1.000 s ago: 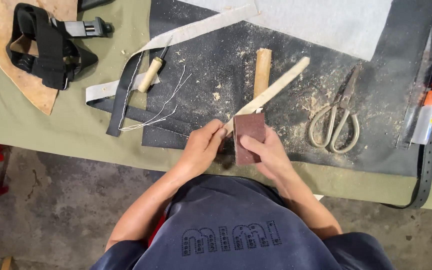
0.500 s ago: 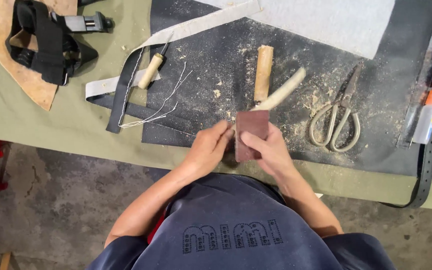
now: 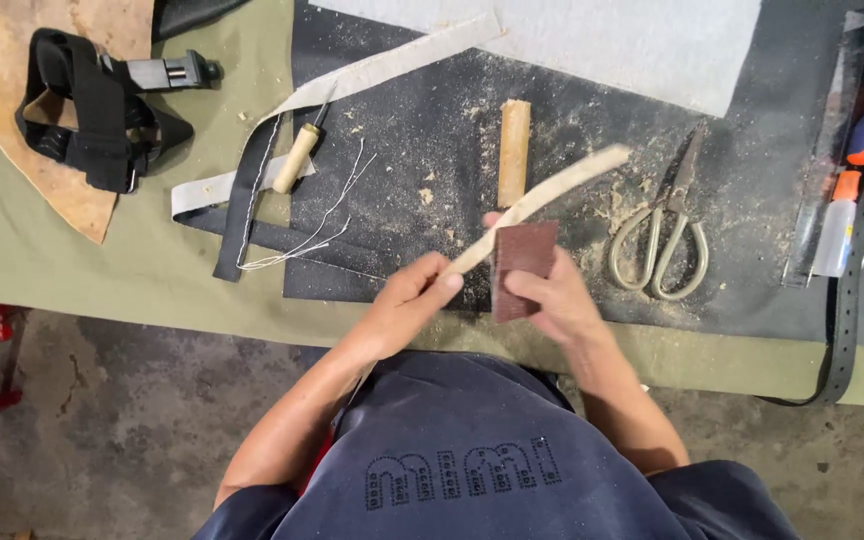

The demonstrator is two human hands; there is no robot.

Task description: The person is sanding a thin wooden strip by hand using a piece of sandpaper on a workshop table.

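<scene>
My left hand [image 3: 407, 305] grips the near end of a long pale wooden stick [image 3: 562, 185] that slants up to the right over the dark mat. My right hand [image 3: 552, 300] holds a folded reddish-brown piece of sandpaper [image 3: 522, 262] wrapped against the stick's lower part. Both hands are at the table's near edge, above a dark mat [image 3: 422, 130] dusted with wood shavings. A short pale wooden block [image 3: 514, 152] lies upright just beyond the hands.
Metal scissors [image 3: 660, 232] lie to the right. An awl with a wooden handle [image 3: 295, 160], thin threads and dark straps [image 3: 242, 200] lie to the left. A black strap bundle [image 3: 102, 110] sits on tan leather far left. Orange-handled tools [image 3: 857, 150] and a black belt [image 3: 847, 330] are far right.
The stick's far end has swung lower and to the right. The sandpaper has stayed near the stick's lower part, and my left hand has shifted slightly along the near end.
</scene>
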